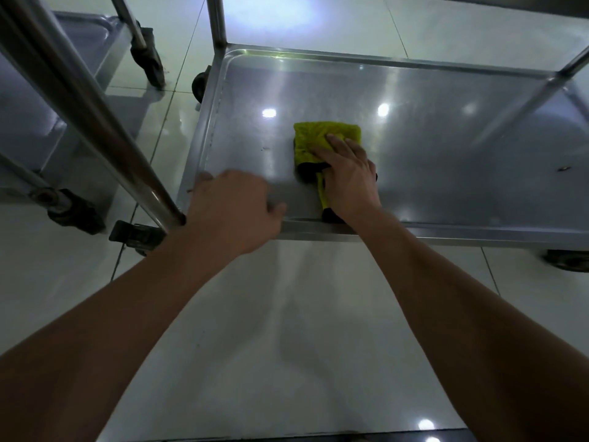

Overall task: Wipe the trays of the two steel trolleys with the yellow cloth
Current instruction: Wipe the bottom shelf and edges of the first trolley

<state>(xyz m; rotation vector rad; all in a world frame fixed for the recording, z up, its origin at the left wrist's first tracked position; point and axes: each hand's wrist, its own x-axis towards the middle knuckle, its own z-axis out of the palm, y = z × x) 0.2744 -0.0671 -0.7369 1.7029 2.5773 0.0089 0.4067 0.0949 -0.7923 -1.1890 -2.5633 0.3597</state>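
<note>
Head view: the yellow cloth (322, 140), folded, is pressed flat against the lower tray (446, 148) of the near steel trolley by the right hand (345, 180), fingers straight and spread over the cloth's near half. The cloth lies left of the tray's centre, with a narrow strip trailing toward the front rim. The left hand (232, 202) is seen at the tray's front left corner, blurred; whether its curled fingers clasp the rim cannot be told. A second trolley (63, 100) is noted at left on the tiled floor (287, 330).
</note>
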